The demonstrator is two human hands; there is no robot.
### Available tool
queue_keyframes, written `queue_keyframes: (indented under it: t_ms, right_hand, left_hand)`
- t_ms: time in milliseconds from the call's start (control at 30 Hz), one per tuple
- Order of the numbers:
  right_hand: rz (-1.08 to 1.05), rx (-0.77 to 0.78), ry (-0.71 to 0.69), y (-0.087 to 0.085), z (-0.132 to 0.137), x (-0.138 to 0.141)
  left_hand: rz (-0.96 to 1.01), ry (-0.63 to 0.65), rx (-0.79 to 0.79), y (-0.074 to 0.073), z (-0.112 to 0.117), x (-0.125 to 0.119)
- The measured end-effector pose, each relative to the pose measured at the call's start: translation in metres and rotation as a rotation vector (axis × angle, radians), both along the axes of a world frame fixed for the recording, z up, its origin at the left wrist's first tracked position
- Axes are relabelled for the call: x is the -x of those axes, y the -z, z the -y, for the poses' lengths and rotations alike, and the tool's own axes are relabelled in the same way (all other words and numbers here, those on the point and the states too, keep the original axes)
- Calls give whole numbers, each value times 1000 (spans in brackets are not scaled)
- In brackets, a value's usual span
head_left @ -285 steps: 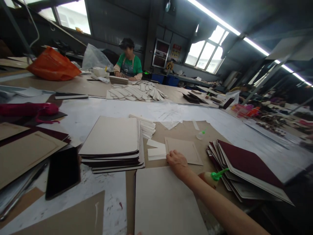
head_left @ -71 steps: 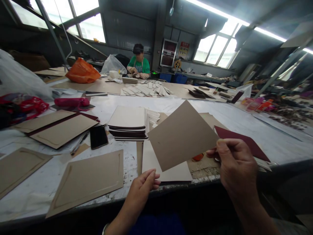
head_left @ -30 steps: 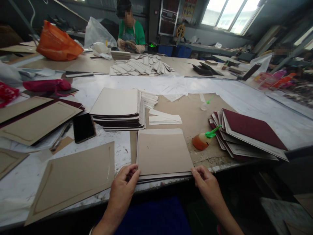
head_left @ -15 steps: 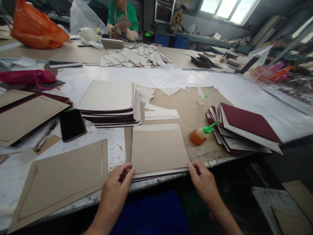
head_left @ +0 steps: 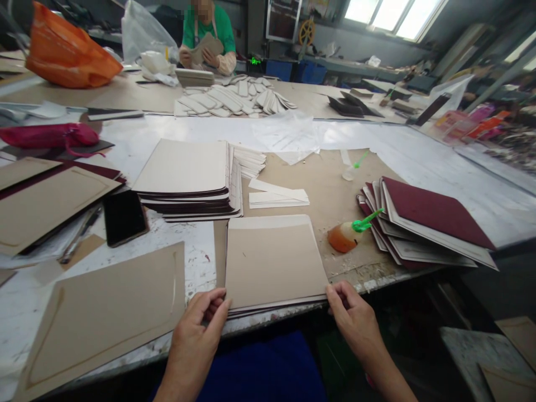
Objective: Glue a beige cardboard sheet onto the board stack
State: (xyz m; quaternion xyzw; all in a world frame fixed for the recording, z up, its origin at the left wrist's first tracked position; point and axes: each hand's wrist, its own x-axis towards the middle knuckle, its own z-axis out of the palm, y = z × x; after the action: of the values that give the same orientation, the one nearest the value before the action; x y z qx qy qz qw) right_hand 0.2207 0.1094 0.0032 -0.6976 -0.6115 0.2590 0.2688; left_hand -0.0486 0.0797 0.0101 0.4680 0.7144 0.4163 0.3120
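A beige cardboard panel [head_left: 274,262] lies on a low stack of similar panels at the table's near edge, with a paler strip along its far side. My left hand [head_left: 203,315] pinches the panel's near left corner between thumb and fingers. At the near right corner, my right hand [head_left: 349,307] grips it the same way. To the left lies another beige panel [head_left: 113,312] with brownish glue-like lines near its edges. Beyond the right hand, a squat bottle of amber liquid [head_left: 343,237] with a green nozzle leans on the brown sheet.
A tall stack of pale panels [head_left: 182,167] stands behind, beside white strips [head_left: 278,197]. Maroon folders [head_left: 435,215] are piled at right. A phone [head_left: 124,216] and a pink pouch [head_left: 50,134] lie left. Across the table, a person in green [head_left: 209,39] holds a grey piece.
The whole view has shifted slightly. Both my hands stay at the panel's near corners, and the panel looks unmoved on its stack. The person opposite has raised the grey piece a little.
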Motion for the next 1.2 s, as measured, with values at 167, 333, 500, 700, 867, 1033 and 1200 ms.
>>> queue_keyframes:
  t_ms: [167, 333, 500, 700, 867, 1033, 1200]
  right_hand:
    - [4, 19, 4, 2, 2, -1]
    - [6, 74, 31, 3, 2, -1]
    - [-8, 132, 49, 10, 1, -3]
    - [-74, 144, 51, 13, 1, -4]
    - [-79, 80, 22, 10, 1, -2]
    - [-63, 59, 20, 9, 2, -3]
    - [-42, 89, -1, 5, -1, -4]
  left_hand:
    - [-37, 18, -64, 5, 2, 1]
    - [-61, 41, -70, 8, 2, 1]
    - [-71, 16, -122, 9, 3, 0]
    - [-117, 35, -181, 10, 3, 0]
    - [-187, 35, -226, 11, 3, 0]
    - [-230, 60, -217, 14, 4, 1]
    - [-268, 80, -241, 16, 6, 1]
